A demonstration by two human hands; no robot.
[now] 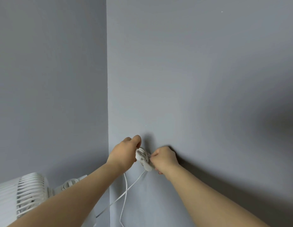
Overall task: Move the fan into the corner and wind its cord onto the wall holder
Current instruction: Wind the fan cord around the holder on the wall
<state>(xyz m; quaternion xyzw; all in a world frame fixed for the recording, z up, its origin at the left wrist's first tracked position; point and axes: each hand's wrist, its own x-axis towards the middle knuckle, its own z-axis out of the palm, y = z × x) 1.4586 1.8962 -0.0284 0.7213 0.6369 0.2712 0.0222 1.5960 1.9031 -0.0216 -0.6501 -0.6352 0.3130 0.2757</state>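
Both hands meet at the wall holder [144, 158], fixed low on the grey wall [199, 79] just right of the corner. The left hand [125, 152] is curled closed at the holder's upper left; the right hand [163, 158] pinches the white cord [125, 190] wound on it. Two cord strands hang below. The white fan [23, 192] stands at lower left, beside the corner.

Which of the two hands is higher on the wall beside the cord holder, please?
The left hand, nearest the wall corner, sits higher; the right hand is lower, beside the holder.
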